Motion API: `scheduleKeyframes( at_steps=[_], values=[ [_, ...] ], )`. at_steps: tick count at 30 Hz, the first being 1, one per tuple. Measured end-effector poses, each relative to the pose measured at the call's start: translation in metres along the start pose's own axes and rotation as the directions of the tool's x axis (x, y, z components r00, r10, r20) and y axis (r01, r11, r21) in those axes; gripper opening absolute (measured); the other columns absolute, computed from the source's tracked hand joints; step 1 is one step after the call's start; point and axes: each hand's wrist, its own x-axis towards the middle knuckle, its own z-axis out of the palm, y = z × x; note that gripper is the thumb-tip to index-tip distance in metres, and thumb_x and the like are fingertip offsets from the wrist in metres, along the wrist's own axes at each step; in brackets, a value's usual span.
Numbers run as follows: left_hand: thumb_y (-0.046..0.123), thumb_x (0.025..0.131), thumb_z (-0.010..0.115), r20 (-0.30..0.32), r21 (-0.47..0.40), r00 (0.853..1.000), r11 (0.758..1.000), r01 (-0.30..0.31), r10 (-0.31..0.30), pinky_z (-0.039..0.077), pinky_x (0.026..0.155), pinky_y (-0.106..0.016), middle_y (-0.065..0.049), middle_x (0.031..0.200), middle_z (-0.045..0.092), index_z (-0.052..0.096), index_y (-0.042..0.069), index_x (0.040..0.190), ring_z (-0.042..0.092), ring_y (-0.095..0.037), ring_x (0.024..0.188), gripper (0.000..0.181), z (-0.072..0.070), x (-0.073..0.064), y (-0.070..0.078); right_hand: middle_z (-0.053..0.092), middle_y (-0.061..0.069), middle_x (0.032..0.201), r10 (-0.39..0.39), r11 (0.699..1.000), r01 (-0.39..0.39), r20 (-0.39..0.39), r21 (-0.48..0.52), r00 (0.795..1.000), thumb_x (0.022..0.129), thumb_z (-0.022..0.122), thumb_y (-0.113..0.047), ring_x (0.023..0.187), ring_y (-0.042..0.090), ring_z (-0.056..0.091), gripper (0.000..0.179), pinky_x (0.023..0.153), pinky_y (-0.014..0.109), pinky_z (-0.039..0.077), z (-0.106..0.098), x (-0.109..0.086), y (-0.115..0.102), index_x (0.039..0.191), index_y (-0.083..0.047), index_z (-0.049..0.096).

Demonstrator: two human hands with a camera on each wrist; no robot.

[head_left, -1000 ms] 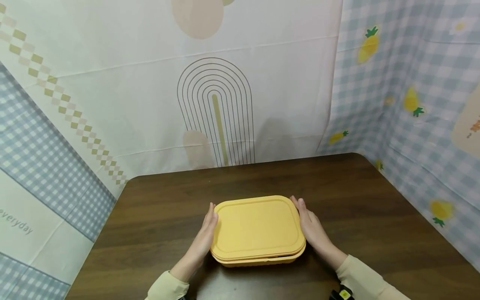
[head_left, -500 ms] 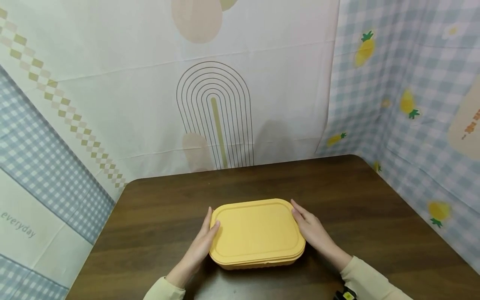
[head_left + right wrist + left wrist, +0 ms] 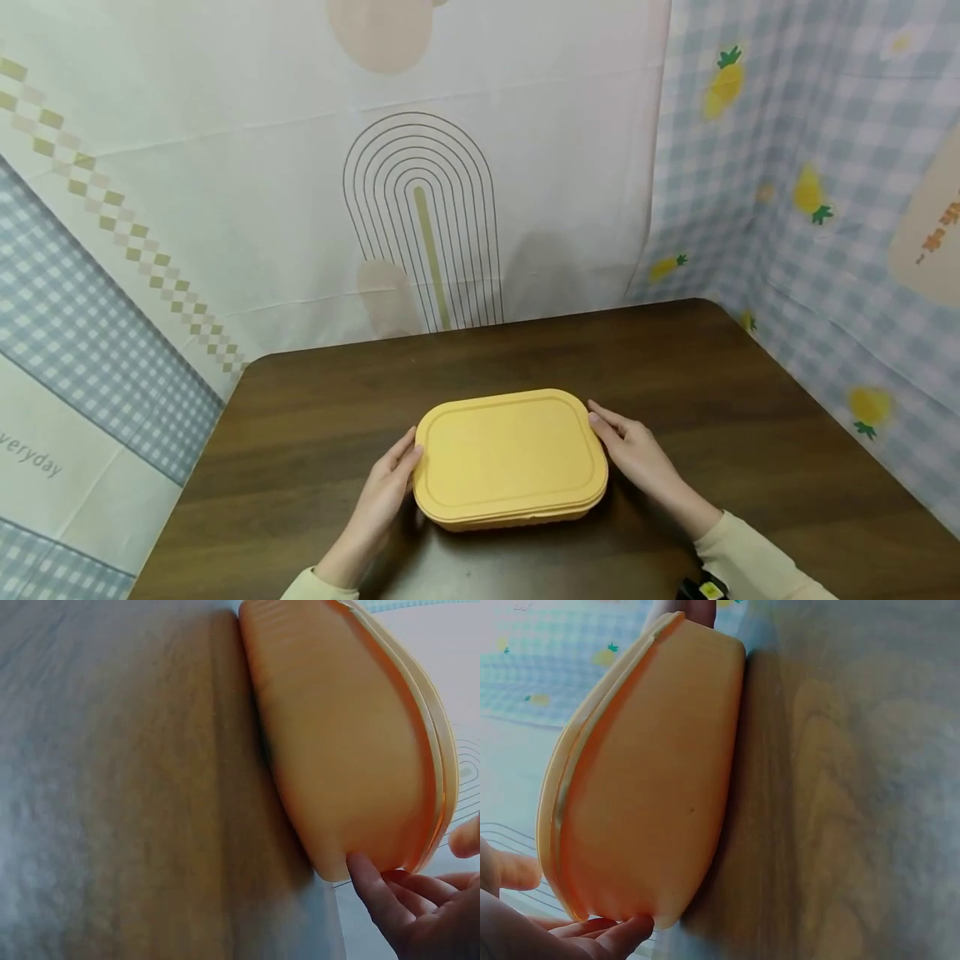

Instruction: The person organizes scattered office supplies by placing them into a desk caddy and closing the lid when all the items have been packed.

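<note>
A yellow lidded box (image 3: 510, 454), rectangular with rounded corners, sits near the middle of the table. Its lid lies over the rim, and a thin seam runs along the front. My left hand (image 3: 386, 483) holds the left end, thumb at the lid's edge and fingers against the wall under the rim. At the opposite end my right hand (image 3: 637, 458) grips likewise, its thumb at the lid's edge. In the left wrist view the left fingertips touch the box wall (image 3: 645, 772). The right wrist view shows the index finger on the wall (image 3: 337, 742). The box's contents are hidden.
The dark wooden table (image 3: 315, 417) has rounded far corners. Behind it hangs a pale patterned cloth (image 3: 285, 208), and blue checked cloth (image 3: 847, 275) with pineapples covers the right side. A black wrist device (image 3: 701, 588) shows below the right sleeve.
The lid's front gap has narrowed and the lid sits lower on the box. Both thumbs came onto the lid, then drew back to its edge. The left hand has shifted slightly outward.
</note>
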Motion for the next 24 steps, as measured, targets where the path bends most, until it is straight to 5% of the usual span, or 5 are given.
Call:
scheduleKeyframes(
  at_steps=[5, 11, 15, 19, 24],
  values=[
    [0.028, 0.109, 0.046, -0.008, -0.016, 1.0, 1.0, 0.007, -0.007, 0.035, 0.112, -0.046, -0.027, 0.161, 0.021, 0.019, -0.007, 0.157, 0.029, -0.036, 0.145, 0.065, 0.002, 0.004, 0.0, 0.043, 0.018, 0.153, 0.036, 0.995, -0.039, 0.03, 0.09, 0.999, 0.108, 0.042, -0.044, 0.12, 0.03, 0.059, 0.059, 0.071, 0.03, 0.057, 0.0, 0.002, -0.001, 0.153, -0.004, 0.042],
    [0.026, 0.109, 0.046, -0.006, -0.045, 1.0, 0.999, -0.002, 0.002, 0.028, 0.115, -0.049, -0.024, 0.163, 0.018, 0.018, -0.007, 0.157, 0.023, -0.034, 0.148, 0.065, 0.002, 0.019, 0.001, 0.044, 0.018, 0.153, 0.041, 0.995, -0.043, 0.024, 0.091, 0.999, 0.108, 0.041, -0.048, 0.124, 0.032, 0.057, 0.062, 0.071, 0.028, 0.056, -0.002, 0.013, -0.003, 0.153, -0.005, 0.043],
    [0.023, 0.109, 0.045, 0.011, -0.083, 1.0, 0.997, -0.001, 0.002, 0.028, 0.116, -0.051, -0.025, 0.163, 0.017, 0.016, -0.007, 0.157, 0.022, -0.035, 0.148, 0.064, 0.002, 0.034, 0.004, 0.042, 0.018, 0.154, 0.034, 0.998, -0.036, 0.022, 0.059, 0.999, 0.108, 0.039, -0.05, 0.133, 0.034, 0.05, 0.064, 0.087, 0.037, 0.056, -0.005, 0.024, -0.004, 0.154, -0.006, 0.041],
    [0.023, 0.109, 0.045, 0.024, -0.108, 1.0, 0.994, 0.014, -0.012, 0.028, 0.115, -0.052, -0.026, 0.163, 0.017, 0.015, -0.007, 0.158, 0.024, -0.036, 0.148, 0.065, 0.001, 0.047, 0.006, 0.039, 0.018, 0.155, 0.002, 1.0, -0.003, 0.014, 0.012, 1.0, 0.108, 0.036, -0.048, 0.144, 0.036, 0.035, 0.064, 0.111, 0.052, 0.038, -0.007, 0.038, -0.003, 0.154, -0.003, 0.038],
    [0.022, 0.108, 0.046, 0.02, -0.113, 1.0, 0.993, 0.021, -0.019, 0.03, 0.115, -0.052, -0.026, 0.163, 0.018, 0.016, -0.007, 0.157, 0.025, -0.036, 0.148, 0.065, 0.001, 0.058, 0.004, 0.04, 0.019, 0.155, 0.011, 1.0, -0.011, 0.001, -0.003, 1.0, 0.108, 0.028, -0.055, 0.145, 0.037, 0.032, 0.071, 0.117, 0.053, 0.027, -0.005, 0.051, -0.002, 0.155, -0.003, 0.036]
  ],
)
